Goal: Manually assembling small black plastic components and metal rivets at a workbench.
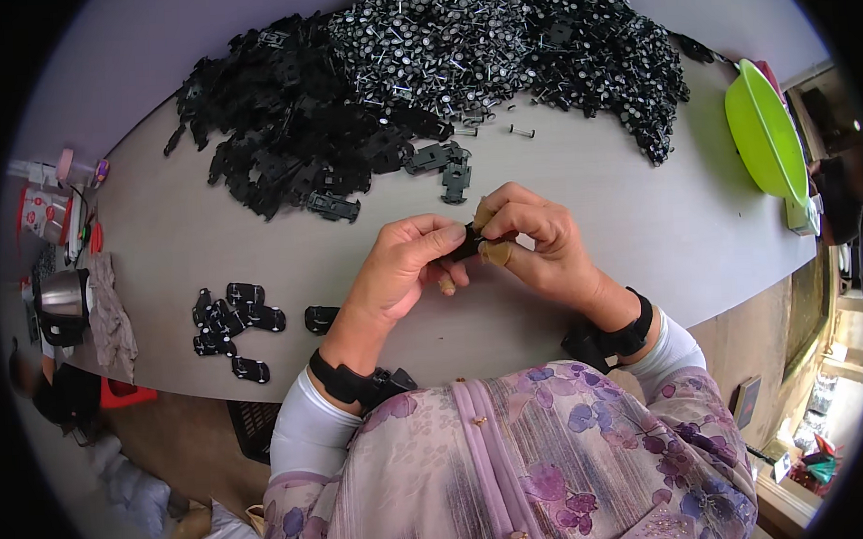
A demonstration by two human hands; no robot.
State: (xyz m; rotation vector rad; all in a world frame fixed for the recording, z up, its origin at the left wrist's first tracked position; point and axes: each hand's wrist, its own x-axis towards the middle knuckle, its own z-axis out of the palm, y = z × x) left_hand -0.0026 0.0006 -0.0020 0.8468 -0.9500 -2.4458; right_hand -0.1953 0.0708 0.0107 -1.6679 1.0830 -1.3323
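Note:
Above the middle of the table, my left hand grips a black plastic toy car chassis between thumb and fingers. My right hand is closed in a pinch at the chassis's right end, with tan wraps on its thumb and a finger. What sits between those right fingertips is too small and covered to make out. Just beyond the hands lie a few loose grey-black chassis. One chassis with wheels rests beside my left wrist, and several more wheeled chassis are grouped farther left.
Along the table's far side spreads a heap of black chassis, next to a pile of silvery wheel axles and a darker wheel-axle pile. A loose axle lies in front. A lime-green basin leans at the right edge; a cloth hangs left.

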